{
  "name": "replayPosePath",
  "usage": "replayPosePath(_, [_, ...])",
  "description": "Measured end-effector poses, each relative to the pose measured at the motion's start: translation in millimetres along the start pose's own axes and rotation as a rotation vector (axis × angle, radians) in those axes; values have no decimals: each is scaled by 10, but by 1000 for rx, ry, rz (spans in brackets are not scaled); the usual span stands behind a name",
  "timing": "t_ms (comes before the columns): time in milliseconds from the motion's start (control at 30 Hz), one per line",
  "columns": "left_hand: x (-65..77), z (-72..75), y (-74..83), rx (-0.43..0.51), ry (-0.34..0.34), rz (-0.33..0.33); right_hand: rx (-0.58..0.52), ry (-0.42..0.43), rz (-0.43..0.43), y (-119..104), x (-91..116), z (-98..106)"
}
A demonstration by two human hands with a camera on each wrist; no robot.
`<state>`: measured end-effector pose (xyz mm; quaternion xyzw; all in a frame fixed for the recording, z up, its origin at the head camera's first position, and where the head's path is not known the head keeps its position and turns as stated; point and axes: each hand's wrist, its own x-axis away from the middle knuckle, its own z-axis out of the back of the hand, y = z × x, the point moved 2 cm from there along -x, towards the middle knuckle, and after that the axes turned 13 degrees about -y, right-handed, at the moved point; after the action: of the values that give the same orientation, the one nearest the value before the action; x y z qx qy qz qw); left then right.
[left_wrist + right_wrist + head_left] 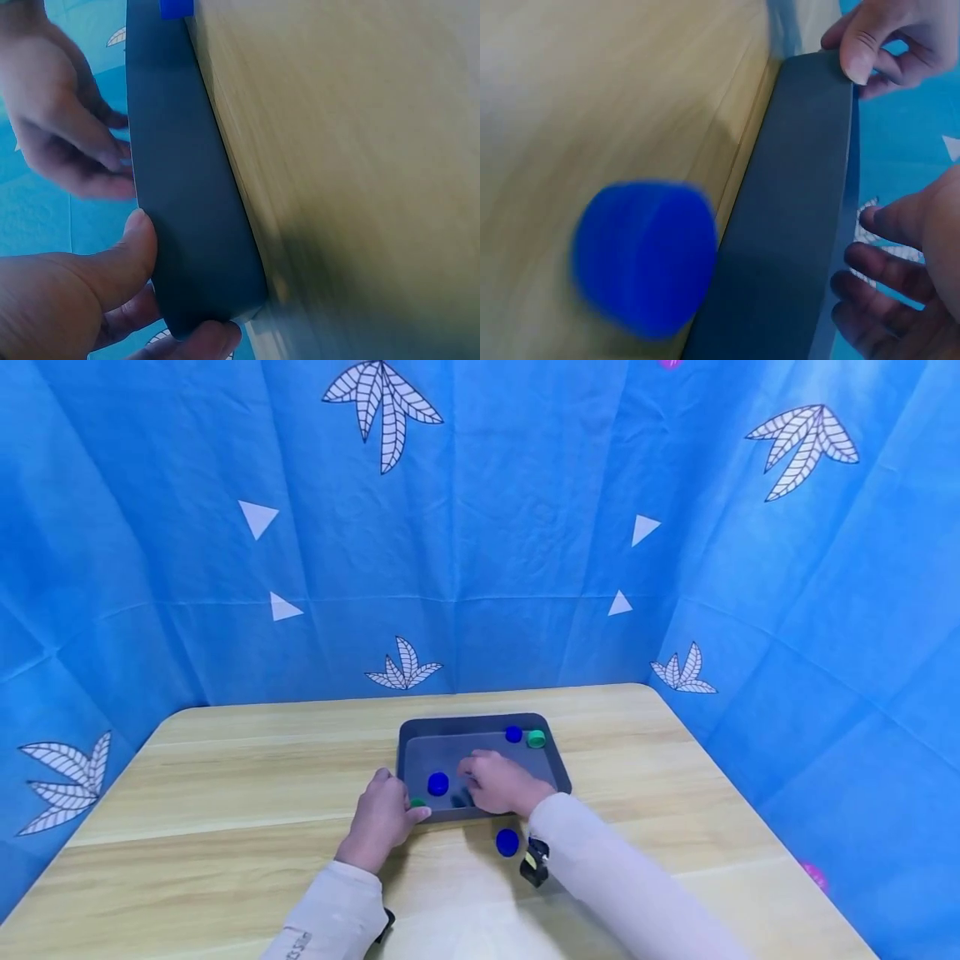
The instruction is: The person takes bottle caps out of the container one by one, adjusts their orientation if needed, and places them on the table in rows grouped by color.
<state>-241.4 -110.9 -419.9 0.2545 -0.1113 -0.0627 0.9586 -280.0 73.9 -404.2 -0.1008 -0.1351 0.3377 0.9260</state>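
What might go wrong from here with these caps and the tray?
1. The outside blue cap lies on the table close to the right wrist camera; pulling that arm back could knock it away.
2. The left hand grips the tray at a near corner; a tug might slide the caps inside, such as the near blue one.
3. The green cap beside that hand is partly hidden, so it could be overlooked.

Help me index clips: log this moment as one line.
left hand: grips tray at near-left corner; right hand: over tray, nothing visibly held; in tray: two blue caps, two green caps; table: blue cap near tray
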Motion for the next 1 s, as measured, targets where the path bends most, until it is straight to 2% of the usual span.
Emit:
replayPosePath(233, [9, -1, 12, -25, 3, -23, 23, -121, -122, -115, -254, -62])
replayPosePath(533, [11, -33, 10, -37, 13, -34, -14, -179, -144, -131, -356, -165])
replayPosePath(1000, [10, -1, -4, -59, 24, -34, -64, -73, -98, -83, -332, -109])
